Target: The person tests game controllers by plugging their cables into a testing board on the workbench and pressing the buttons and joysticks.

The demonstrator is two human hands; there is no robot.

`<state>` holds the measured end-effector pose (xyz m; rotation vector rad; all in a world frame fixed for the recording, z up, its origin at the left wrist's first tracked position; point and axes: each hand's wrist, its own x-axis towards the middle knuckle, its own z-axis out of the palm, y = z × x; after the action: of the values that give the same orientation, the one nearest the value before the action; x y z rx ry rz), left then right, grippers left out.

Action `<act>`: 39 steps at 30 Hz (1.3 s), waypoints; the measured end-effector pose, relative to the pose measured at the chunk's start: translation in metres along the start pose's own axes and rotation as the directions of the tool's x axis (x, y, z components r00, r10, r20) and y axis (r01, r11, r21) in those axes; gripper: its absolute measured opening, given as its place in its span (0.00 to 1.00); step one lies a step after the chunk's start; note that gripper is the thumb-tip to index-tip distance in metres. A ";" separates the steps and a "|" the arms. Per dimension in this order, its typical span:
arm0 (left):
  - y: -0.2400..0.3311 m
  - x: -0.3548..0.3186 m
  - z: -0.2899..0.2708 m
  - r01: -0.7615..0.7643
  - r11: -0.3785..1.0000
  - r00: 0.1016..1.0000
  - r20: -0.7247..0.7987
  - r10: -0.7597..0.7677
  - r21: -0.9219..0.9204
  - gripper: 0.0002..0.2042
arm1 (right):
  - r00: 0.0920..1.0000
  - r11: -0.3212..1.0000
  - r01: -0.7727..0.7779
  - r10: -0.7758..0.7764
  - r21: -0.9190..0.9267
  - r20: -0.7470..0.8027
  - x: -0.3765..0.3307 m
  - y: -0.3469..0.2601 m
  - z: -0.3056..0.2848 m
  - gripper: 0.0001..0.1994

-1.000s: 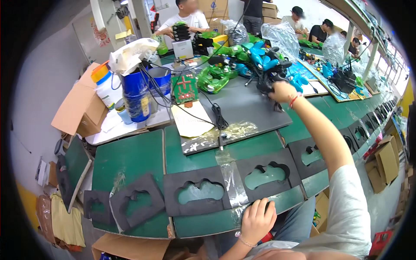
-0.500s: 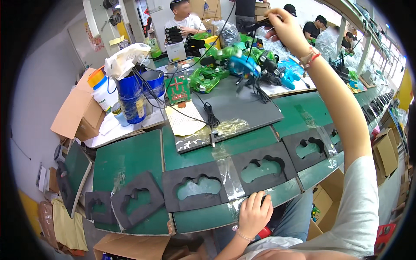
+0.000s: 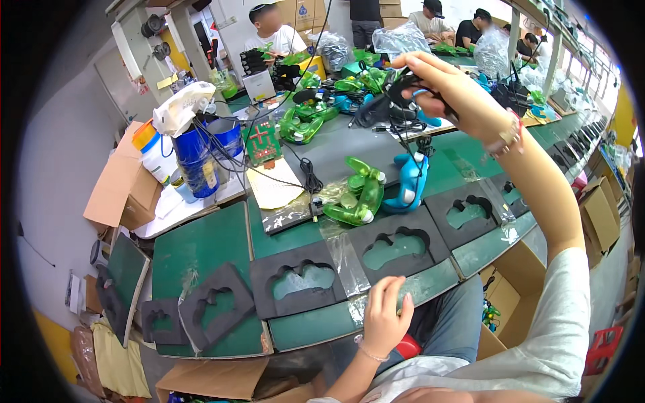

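Observation:
My right hand [image 3: 451,97] is raised over the bench, its fingers closed around black controller cables [image 3: 403,94]. Below it a blue game controller [image 3: 410,183] hangs or stands at the end of a bundled cable. Close beside that is a translucent green game controller [image 3: 366,195], over the front edge of the dark grey board; whether it hangs from my hand too, I cannot tell. My left hand [image 3: 386,312] is low at the bench's front edge, fingers loosely apart and holding nothing. Just beyond it lies a black foam frame [image 3: 356,248] with a controller-shaped cutout.
More foam frames [image 3: 269,305] line the green bench [image 3: 201,248]. Behind the grey board [image 3: 322,158] lies a pile of green and blue controllers [image 3: 306,121]. Blue tins [image 3: 195,161] and a green circuit board [image 3: 262,142] stand left. Open cartons [image 3: 514,295] flank my legs. Several people work beyond.
My right hand has come lower and nearer, and a green and a blue controller now show in front of the pile. My left hand has lifted slightly, its fingers straighter.

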<state>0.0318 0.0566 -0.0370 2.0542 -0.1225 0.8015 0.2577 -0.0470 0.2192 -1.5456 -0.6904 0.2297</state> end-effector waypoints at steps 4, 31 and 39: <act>0.011 0.045 -0.010 -0.034 0.977 0.999 -0.024 0.040 0.211 0.19 | 0.977 0.980 0.187 -0.193 0.071 0.086 -0.050 -0.007 0.003 0.15; -0.067 0.221 -0.005 -0.427 0.727 0.901 0.317 0.296 0.537 0.23 | 0.944 0.972 0.235 -0.224 0.015 -0.243 -0.140 0.022 -0.097 0.18; -0.153 0.315 0.006 0.060 0.884 0.996 -0.087 -0.022 0.464 0.26 | 0.979 0.961 0.103 -0.053 0.256 -0.196 -0.206 0.026 -0.111 0.17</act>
<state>0.3392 0.2077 0.0348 2.4616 0.1775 0.9540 0.1615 -0.2514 0.1533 -1.2619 -0.5466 0.1098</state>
